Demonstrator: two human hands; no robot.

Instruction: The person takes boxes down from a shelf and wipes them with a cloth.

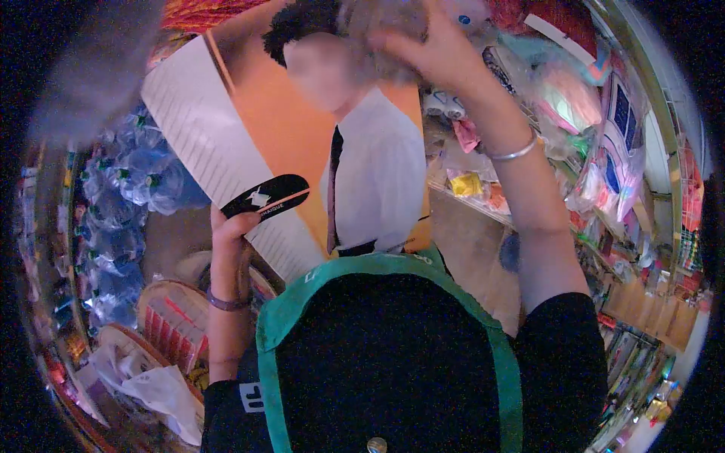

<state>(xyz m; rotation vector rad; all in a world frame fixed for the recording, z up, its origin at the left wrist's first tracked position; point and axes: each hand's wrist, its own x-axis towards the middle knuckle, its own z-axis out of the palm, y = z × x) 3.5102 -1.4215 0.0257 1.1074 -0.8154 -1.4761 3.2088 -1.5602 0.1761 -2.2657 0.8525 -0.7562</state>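
A large printed sheet (279,136) lies in front of me, with an orange panel and a picture of a person in a white shirt and dark tie. My left hand (236,226) grips its lower left edge. Under that thumb is a black rounded piece (283,190) with a white emblem and lettering; whether it is separate or printed on the sheet I cannot tell. My right hand (427,49) is raised over the sheet's upper right, fingers apart and slightly blurred. Hazy, clear-looking material (370,23) is beside it, its kind unclear.
Clear plastic bottles (155,174) are bunched at the left. Below them stand round-edged baskets (174,317) and a white plastic bag (155,389). Plastic-wrapped goods (570,98) fill the right side, above a wooden shelf (649,309). A green-trimmed apron (502,370) covers my front.
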